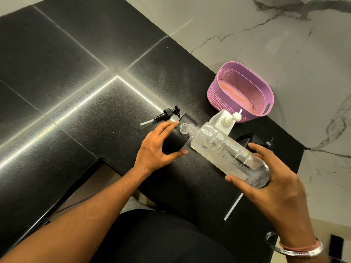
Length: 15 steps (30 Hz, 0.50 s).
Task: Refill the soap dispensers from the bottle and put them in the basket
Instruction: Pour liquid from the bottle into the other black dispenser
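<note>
My left hand (158,147) grips a black square soap dispenser (175,138) standing on the dark counter, its neck uncapped. My right hand (273,186) holds the base of a clear plastic bottle (228,150), tipped so its mouth rests in the dispenser's opening; foamy clear liquid lies inside the bottle. The dispenser's black pump head (167,113) lies on the counter just behind it. A clear dispenser with a white pump (228,119) stands behind the bottle. The purple perforated basket (214,92) sits at the back right with nothing in it.
Another black dispenser (252,142) sits partly hidden behind the bottle on the right. The dark speckled counter (85,92) stretches left and back. A marble wall (284,44) rises behind the basket. The counter's front edge runs close to my body.
</note>
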Tool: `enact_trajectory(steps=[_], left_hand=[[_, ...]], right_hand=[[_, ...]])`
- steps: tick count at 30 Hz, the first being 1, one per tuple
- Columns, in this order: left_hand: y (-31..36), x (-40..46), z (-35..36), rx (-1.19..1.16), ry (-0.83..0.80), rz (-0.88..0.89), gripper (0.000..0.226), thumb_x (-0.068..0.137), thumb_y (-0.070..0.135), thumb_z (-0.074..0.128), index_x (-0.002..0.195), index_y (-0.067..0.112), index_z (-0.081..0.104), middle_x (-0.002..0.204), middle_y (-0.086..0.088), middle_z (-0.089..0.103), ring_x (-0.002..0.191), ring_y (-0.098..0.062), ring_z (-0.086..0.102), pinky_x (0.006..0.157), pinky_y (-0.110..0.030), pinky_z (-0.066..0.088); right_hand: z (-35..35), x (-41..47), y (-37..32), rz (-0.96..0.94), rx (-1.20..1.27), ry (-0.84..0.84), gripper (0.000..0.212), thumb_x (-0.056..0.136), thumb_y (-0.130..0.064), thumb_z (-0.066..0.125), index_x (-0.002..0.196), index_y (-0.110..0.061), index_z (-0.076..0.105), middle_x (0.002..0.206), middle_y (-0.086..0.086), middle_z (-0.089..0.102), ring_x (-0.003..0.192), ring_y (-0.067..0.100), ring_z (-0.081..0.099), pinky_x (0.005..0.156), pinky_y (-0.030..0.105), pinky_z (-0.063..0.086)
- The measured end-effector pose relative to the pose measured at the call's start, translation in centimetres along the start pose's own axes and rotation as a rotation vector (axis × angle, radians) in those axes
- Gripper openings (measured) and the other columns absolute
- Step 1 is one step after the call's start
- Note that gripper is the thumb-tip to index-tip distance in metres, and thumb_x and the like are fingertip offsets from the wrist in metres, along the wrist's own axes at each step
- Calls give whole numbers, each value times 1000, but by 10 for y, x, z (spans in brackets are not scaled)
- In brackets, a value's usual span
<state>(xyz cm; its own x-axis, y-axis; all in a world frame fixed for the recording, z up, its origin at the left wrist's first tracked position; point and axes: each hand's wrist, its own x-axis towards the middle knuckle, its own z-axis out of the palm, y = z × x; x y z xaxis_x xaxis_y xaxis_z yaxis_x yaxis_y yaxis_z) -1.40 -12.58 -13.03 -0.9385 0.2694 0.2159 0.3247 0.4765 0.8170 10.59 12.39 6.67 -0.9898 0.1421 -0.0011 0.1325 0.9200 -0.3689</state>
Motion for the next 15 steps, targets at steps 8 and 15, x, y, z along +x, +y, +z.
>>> enact_trajectory(steps=[8,15], left_hand=[[0,0,-1,13,-8,2,95,80,69,80,157,26,46,155,9,49,134,-12,56,107,-37,48],[0,0,0,7,-5,3,95,80,69,81,157,26,46,155,9,49,135,-12,56,107,-39,50]], right_hand=[[1,0,0,-4,-3,3,93,67,-62,84,147,-24,53,134,3,68,117,20,66,80,47,66],[0,0,-2,-8,-7,9,93,67,-61,85,146,-23,53,130,4,69,113,21,68,78,46,66]])
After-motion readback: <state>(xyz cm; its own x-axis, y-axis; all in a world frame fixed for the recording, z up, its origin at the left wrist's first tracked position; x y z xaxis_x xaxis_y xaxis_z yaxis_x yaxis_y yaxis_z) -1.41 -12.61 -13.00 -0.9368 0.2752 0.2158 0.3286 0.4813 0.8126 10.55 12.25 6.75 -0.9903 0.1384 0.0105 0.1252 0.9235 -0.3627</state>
